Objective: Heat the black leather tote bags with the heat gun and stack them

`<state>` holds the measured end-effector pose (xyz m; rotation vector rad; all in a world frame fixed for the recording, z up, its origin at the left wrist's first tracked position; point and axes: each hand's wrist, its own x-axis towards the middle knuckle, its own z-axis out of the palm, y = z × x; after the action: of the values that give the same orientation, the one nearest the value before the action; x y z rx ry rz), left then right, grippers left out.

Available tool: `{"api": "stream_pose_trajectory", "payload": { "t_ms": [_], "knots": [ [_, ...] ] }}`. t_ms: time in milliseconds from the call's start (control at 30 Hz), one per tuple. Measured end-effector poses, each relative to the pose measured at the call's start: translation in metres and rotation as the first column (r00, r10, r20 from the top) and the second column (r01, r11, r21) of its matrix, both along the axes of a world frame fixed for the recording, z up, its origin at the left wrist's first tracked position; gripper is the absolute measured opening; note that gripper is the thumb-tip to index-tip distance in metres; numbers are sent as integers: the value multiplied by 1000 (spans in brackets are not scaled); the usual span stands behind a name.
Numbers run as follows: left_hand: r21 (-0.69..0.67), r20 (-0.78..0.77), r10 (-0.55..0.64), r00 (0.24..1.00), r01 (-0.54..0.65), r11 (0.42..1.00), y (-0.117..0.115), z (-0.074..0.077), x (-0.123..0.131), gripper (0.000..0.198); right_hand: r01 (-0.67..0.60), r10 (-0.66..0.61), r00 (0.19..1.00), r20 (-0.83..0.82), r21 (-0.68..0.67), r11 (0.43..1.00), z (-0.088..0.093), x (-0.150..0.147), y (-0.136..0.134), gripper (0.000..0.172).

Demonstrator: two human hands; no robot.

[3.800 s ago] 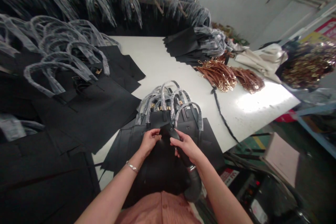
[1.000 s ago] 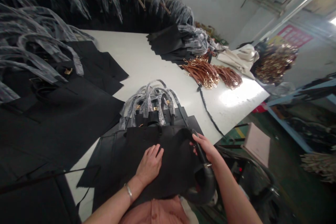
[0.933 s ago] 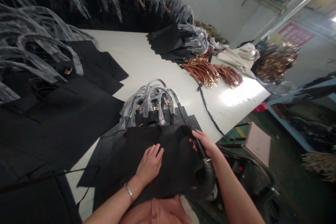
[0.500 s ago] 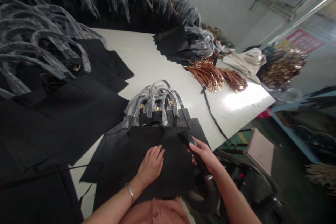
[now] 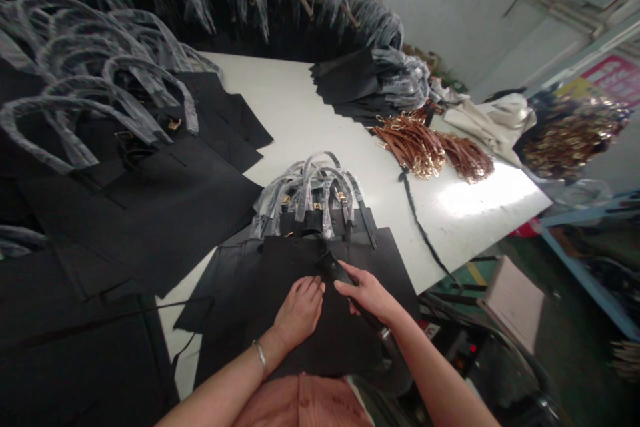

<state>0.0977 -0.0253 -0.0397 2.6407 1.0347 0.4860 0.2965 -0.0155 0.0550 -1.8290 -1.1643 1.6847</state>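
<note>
Shifted up and away from the body since the earlier view, the black leather strap (image 5: pixel 334 269) now runs through the right hand (image 5: pixel 365 295), its fingers (image 5: pixel 350 276) closed around it, the strap's end sticking out past them over the black tote panel (image 5: pixel 295 260). The left hand (image 5: pixel 300 312) lies flat on that panel, fingers together, just beside the strap. Plastic-wrapped handles (image 5: pixel 310 193) bunch beyond, on the white table (image 5: pixel 300 100).

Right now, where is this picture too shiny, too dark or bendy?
In the head view, glare whitens the white table near its far right end; the black bag panels are so dark that their detail is hard to see; and the wide lens bends things near the edges, making the right forearm look stretched.
</note>
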Motion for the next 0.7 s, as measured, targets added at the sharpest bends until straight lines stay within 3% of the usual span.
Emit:
{"api": "stream_pose_trajectory", "payload": {
  "t_ms": [267, 467, 600, 700],
  "knots": [
    [-17, 17, -21, 1000, 21, 1000, 0, -6, -1, 41, -32, 30, 998, 46, 48, 998, 0, -22, 23, 65],
    [65, 100, -89, 991, 83, 994, -3, -14, -4, 27, -238, 231, 968, 98, 73, 968, 10, -22, 15, 64],
    [11, 128, -80, 989, 79, 997, -4, -16, -3, 24, -320, 304, 932, 199, 53, 946, 12, -43, 25, 66],
    [-51, 93, -70, 993, 75, 996, -5, -16, -3, 25, -351, 292, 905, 310, 156, 923, 11, -62, 38, 66]
  ]
}}
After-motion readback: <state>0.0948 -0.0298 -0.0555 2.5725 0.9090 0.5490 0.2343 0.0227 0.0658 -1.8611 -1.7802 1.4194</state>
